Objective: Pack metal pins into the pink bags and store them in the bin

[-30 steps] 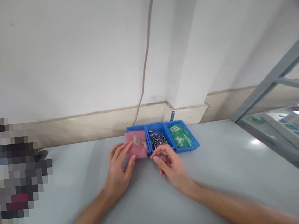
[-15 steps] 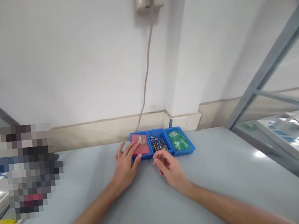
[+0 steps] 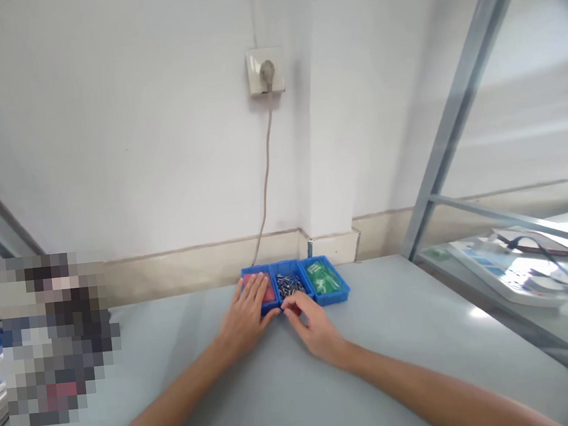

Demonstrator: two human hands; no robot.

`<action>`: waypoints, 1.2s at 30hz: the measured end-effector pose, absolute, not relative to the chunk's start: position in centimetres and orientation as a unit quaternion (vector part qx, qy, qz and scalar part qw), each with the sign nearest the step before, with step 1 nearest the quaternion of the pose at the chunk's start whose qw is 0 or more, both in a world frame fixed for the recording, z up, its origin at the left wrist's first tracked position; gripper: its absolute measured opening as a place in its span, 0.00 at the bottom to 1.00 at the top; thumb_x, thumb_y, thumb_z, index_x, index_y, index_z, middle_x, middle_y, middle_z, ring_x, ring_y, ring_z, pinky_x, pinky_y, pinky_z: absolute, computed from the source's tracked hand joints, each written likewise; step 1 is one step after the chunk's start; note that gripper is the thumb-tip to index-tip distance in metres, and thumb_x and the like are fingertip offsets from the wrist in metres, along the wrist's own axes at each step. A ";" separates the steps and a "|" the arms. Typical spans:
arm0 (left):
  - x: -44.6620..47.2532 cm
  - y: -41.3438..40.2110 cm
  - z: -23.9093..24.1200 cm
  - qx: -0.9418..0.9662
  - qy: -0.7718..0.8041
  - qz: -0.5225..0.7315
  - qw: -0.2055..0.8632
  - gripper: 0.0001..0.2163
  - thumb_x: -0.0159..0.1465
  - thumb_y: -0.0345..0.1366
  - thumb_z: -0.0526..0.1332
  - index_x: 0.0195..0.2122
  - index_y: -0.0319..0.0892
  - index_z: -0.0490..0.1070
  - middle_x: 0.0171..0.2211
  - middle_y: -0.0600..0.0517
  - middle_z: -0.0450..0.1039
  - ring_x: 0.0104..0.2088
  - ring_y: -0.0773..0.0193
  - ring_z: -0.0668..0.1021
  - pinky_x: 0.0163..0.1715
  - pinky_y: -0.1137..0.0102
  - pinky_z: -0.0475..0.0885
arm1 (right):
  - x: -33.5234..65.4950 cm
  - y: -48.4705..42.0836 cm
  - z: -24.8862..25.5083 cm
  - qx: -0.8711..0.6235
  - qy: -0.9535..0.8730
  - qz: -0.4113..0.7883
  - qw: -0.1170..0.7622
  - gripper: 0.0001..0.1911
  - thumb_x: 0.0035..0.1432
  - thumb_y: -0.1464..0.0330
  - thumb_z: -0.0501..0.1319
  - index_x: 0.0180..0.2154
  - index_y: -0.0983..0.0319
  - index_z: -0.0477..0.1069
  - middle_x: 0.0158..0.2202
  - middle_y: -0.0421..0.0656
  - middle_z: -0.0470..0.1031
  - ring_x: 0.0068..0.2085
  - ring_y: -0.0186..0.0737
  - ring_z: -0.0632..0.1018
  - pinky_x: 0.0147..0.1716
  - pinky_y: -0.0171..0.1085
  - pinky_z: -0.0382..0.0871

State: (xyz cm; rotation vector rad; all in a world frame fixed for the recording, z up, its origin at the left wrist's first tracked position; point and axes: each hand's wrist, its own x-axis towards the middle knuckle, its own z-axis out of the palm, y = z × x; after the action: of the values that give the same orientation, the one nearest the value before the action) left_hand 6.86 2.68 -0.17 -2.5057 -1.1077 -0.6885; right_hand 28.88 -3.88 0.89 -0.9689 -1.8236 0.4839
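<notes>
Three small blue bins stand side by side near the wall. My left hand (image 3: 246, 316) lies flat over the left bin (image 3: 245, 271), fingers stretched out and covering much of its red content (image 3: 271, 293). At the front edge of the middle bin (image 3: 285, 264), my right hand (image 3: 315, 327) is closed in a pinch, thumb against forefinger. What the pinch holds, if anything, is too small to make out. Several small metal pins (image 3: 289, 283) fill the middle bin. The right bin (image 3: 335, 298) has clear pieces (image 3: 324, 277) on a green base.
The bins sit on a grey table (image 3: 262, 402) against a white wall. A cable (image 3: 266, 174) hangs from a wall socket (image 3: 252, 75) behind them. Metal frame posts (image 3: 450, 137) rise at the right, beyond which lies a white power strip-like object (image 3: 501, 279). A blurred-out person (image 3: 58, 342) is at the left.
The view has shifted, with the socket now fully visible. My left hand has flattened further over the left bin. My right fingertips have come nearer to my left thumb, at the bins' front edge.
</notes>
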 end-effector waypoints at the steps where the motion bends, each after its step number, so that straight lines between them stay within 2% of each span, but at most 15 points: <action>1: 7.0 2.9 -0.6 -0.877 -0.382 -0.242 0.164 0.37 0.76 0.58 0.53 0.77 0.38 0.52 0.74 0.37 0.60 0.73 0.44 0.66 0.72 0.46 0.62 | 28.9 -3.8 0.8 -0.396 -0.755 0.187 0.488 0.06 0.75 0.68 0.57 0.46 0.56 0.73 0.41 0.43 0.76 0.42 0.44 0.76 0.45 0.42 0.72; 8: 6.8 4.0 -2.6 -0.878 -0.363 -0.256 0.181 0.29 0.78 0.48 0.54 0.74 0.37 0.58 0.72 0.36 0.63 0.70 0.46 0.71 0.68 0.51 0.71 | 29.2 -3.9 0.8 -0.385 -0.777 0.131 0.481 0.08 0.75 0.70 0.56 0.48 0.54 0.72 0.45 0.45 0.76 0.48 0.48 0.76 0.52 0.48 0.72; 18: 7.1 4.6 -3.2 -0.876 -0.373 -0.243 0.183 0.24 0.78 0.45 0.55 0.69 0.36 0.66 0.68 0.36 0.69 0.68 0.47 0.73 0.68 0.51 0.70 | 29.3 -3.8 0.7 -0.389 -0.790 0.104 0.462 0.09 0.75 0.71 0.55 0.50 0.54 0.71 0.46 0.46 0.76 0.50 0.50 0.76 0.53 0.50 0.72; 27: 7.3 4.1 -2.6 -0.873 -0.375 -0.255 0.180 0.24 0.78 0.43 0.55 0.70 0.34 0.65 0.70 0.34 0.66 0.69 0.44 0.72 0.66 0.49 0.72 | 29.2 -3.9 0.6 -0.393 -0.801 0.071 0.445 0.10 0.74 0.72 0.56 0.50 0.54 0.71 0.47 0.47 0.77 0.50 0.51 0.76 0.52 0.51 0.74; 36: 7.6 3.5 -2.6 -0.864 -0.392 -0.275 0.156 0.26 0.78 0.43 0.54 0.72 0.34 0.62 0.71 0.34 0.63 0.70 0.44 0.70 0.68 0.48 0.69 | 29.2 -3.5 0.6 -0.388 -0.801 0.072 0.450 0.10 0.74 0.71 0.56 0.51 0.53 0.72 0.48 0.48 0.77 0.51 0.51 0.77 0.53 0.52 0.75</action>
State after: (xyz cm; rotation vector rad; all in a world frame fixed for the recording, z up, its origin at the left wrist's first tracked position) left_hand 7.62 3.52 -2.56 -2.4735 -1.1214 -0.7870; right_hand 29.24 -3.51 0.56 -0.9594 -1.9808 0.1784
